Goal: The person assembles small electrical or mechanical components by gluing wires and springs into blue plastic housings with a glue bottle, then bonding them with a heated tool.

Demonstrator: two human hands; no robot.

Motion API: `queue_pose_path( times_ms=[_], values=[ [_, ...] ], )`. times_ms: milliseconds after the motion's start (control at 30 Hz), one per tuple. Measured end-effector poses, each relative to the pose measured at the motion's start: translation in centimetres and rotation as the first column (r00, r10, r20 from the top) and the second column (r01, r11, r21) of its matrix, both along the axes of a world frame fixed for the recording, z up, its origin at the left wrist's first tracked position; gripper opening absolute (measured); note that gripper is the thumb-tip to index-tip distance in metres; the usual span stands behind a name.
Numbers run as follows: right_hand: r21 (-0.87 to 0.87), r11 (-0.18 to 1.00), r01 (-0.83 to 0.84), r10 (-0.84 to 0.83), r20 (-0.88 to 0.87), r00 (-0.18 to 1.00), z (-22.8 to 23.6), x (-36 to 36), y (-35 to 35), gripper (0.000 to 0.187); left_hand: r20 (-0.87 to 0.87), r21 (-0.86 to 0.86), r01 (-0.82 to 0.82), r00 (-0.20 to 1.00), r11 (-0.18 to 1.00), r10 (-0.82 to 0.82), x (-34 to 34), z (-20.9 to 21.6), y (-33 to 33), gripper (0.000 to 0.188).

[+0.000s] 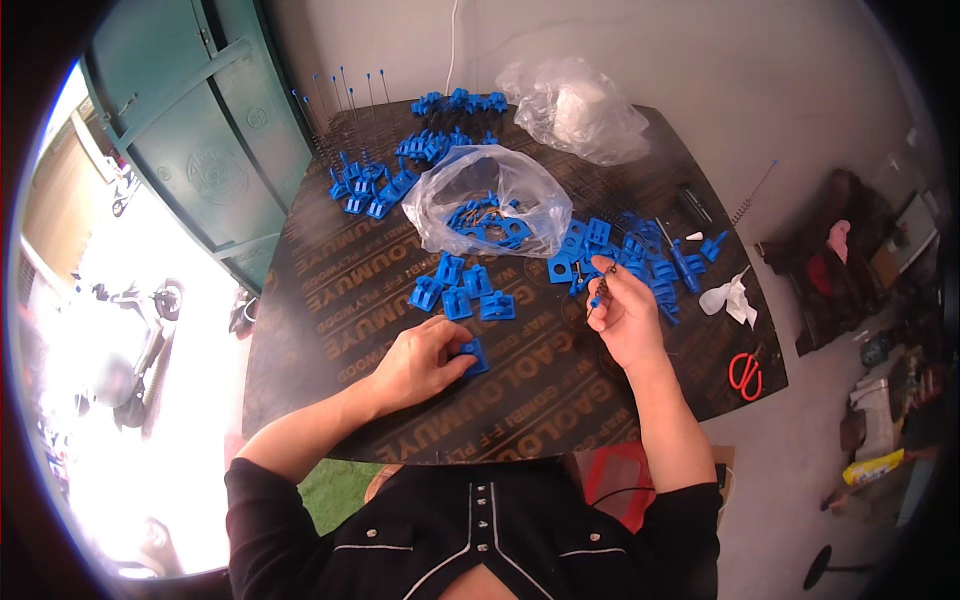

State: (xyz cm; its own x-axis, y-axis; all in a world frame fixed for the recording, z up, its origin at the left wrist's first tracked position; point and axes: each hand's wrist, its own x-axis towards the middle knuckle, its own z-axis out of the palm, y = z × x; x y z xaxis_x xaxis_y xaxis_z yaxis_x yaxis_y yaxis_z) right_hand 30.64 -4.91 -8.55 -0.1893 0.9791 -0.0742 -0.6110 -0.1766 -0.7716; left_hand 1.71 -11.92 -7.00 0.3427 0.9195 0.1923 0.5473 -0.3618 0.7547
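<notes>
My left hand (422, 358) rests near the table's front edge, its thumb and fingers closed on a small blue plastic bracket (478, 358). Pinched upright in my right hand (632, 322) is a dark coil spring (609, 281) with a blue lower end; fingers cover part of it. Just beyond my left hand stand several similar blue brackets (457, 303) in a cluster. Flat blue plates with holes (560, 267) lie beyond my right hand, next to a heap of blue ribbed parts (662, 270). A blue-handled screwdriver (684, 268) lies beside that heap.
An open clear plastic bag (432, 222) holds blue parts and screws mid-table. Behind it stand more blue pieces (432, 148) and thin rods with springs (352, 105). Another clear bag (585, 112) sits at the back. Red-handled scissors (745, 377) and white tissue (738, 302) lie right.
</notes>
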Motion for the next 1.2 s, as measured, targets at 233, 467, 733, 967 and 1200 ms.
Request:
queue_pose_path(
  times_ms=[233,467,733,967,1200],
  values=[
    [-0.004,1.0,0.0,0.0,0.023,1.0,0.0,-0.1,0.0,0.03,-0.014,0.042,0.029,0.999,0.999,-0.029,0.5,-1.0,0.8,0.018],
    [-0.012,1.0,-0.008,0.008,-0.011,1.0,0.1,0.0,0.0,0.033,-0.112,0.039,0.054,0.992,0.998,-0.05,1.3,-0.3,1.5,0.016],
    [-0.002,1.0,-0.004,0.004,-0.012,1.0,0.6,-0.3,-0.2,0.033,-0.076,0.018,0.046,0.996,0.999,-0.044,1.3,-0.6,1.7,0.018],
    [-0.005,1.0,0.015,-0.015,0.002,1.0,0.7,-0.3,-0.5,0.03,-0.027,0.0,0.0,1.0,1.0,0.0,1.3,0.6,1.2,0.023],
    [0.018,1.0,-0.017,0.017,-0.004,1.0,0.6,-0.6,-0.5,0.026,0.037,0.031,0.013,0.999,0.999,-0.014,1.7,-0.3,1.1,0.024]
  ],
)
